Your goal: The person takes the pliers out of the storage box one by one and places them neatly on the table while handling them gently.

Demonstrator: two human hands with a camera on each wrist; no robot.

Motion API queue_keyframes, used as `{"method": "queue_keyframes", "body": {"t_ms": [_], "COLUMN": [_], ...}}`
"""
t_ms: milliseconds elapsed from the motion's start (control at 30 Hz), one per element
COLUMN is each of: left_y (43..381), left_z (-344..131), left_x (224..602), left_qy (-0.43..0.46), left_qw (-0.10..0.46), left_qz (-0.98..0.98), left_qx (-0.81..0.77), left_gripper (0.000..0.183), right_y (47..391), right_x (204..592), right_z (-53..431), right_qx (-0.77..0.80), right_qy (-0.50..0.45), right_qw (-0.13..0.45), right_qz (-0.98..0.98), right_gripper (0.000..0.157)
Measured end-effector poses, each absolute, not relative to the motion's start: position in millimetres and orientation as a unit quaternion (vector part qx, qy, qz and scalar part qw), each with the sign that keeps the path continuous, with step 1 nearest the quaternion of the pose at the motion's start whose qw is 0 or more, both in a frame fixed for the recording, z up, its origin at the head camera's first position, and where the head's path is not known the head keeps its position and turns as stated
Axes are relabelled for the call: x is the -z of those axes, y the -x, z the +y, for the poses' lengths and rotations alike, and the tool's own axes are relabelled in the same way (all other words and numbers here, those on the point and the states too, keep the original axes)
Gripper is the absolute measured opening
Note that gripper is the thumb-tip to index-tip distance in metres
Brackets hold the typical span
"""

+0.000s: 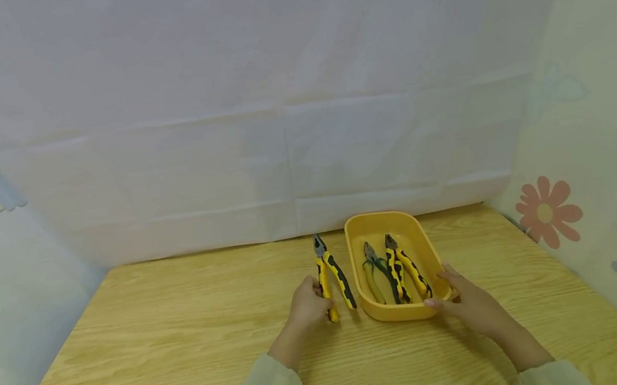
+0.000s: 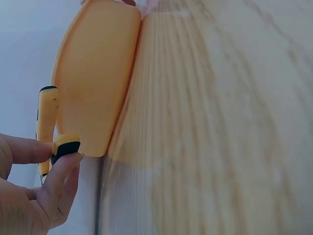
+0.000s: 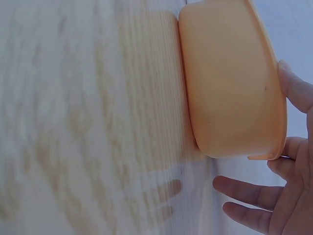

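Observation:
My left hand (image 1: 307, 305) pinches one handle of a pair of pliers (image 1: 342, 281) with yellow and black grips. Their grey nose points away from me and the handles stand spread. In the left wrist view, thumb and fingers press on one handle end (image 2: 66, 147). A yellow plastic bin (image 1: 399, 315) stands just right of these pliers. My right hand (image 1: 472, 304) grips its near right corner by the rim, while two fingers extend below it in the right wrist view. Inside lie yellow-and-black pliers (image 1: 409, 267) and a pair with green handles (image 1: 383, 267).
The wooden table (image 1: 187, 336) ends at a wall covered with white sheeting (image 1: 214, 178) close behind the bin. Side walls with printed pictures flank it, including a red flower (image 1: 545, 213) at the right.

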State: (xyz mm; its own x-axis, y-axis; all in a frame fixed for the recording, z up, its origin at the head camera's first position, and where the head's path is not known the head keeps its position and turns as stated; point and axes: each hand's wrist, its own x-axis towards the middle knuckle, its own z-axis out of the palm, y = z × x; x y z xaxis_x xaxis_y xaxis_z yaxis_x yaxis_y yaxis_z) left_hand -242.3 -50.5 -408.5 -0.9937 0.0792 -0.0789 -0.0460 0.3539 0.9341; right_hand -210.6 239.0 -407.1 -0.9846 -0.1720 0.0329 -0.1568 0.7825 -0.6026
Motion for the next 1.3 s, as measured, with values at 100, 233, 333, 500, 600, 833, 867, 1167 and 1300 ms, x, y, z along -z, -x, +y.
{"method": "queue_keyframes", "body": {"t_ms": [100, 233, 333, 500, 600, 833, 867, 1167, 1300], "left_y": [241.4, 240.5, 240.8, 243.0, 243.9, 243.8, 244.0, 246.5, 246.4], "left_z": [-50.7, -50.5, -50.3, -50.0, -50.0, -49.9, -49.8, -48.9, -49.1], "left_x": [410.0, 413.0, 414.6, 415.6, 416.1, 417.1, 417.3, 417.1, 417.1], "left_qy": [-0.011, -0.011, -0.008, -0.004, -0.003, 0.001, 0.003, 0.016, 0.012], "left_qw": [0.051, 0.05, 0.053, 0.058, 0.061, 0.061, 0.061, 0.071, 0.07], "left_qz": [0.832, 0.839, 0.84, 0.845, 0.847, 0.851, 0.853, 0.857, 0.862], "left_qx": [-0.553, -0.541, -0.54, -0.532, -0.529, -0.521, -0.518, -0.51, -0.501], "left_gripper": [0.027, 0.025, 0.025, 0.026, 0.027, 0.025, 0.025, 0.025, 0.024], "right_y": [209.7, 207.9, 207.1, 208.5, 209.7, 210.3, 210.3, 209.6, 209.8], "right_x": [407.1, 406.9, 406.8, 406.8, 407.3, 409.6, 409.8, 408.0, 408.2], "right_z": [238.7, 237.8, 237.3, 237.9, 238.5, 238.6, 238.5, 238.4, 238.7], "right_qx": [0.32, 0.321, 0.319, 0.32, 0.321, 0.326, 0.325, 0.326, 0.33], "right_qy": [0.089, 0.087, 0.087, 0.087, 0.089, 0.089, 0.089, 0.089, 0.089], "right_qw": [0.009, 0.012, 0.014, 0.01, 0.009, 0.012, 0.012, 0.006, 0.009], "right_qz": [0.943, 0.943, 0.944, 0.943, 0.943, 0.941, 0.941, 0.941, 0.94], "right_gripper": [0.077, 0.076, 0.076, 0.077, 0.077, 0.076, 0.076, 0.077, 0.077]}}
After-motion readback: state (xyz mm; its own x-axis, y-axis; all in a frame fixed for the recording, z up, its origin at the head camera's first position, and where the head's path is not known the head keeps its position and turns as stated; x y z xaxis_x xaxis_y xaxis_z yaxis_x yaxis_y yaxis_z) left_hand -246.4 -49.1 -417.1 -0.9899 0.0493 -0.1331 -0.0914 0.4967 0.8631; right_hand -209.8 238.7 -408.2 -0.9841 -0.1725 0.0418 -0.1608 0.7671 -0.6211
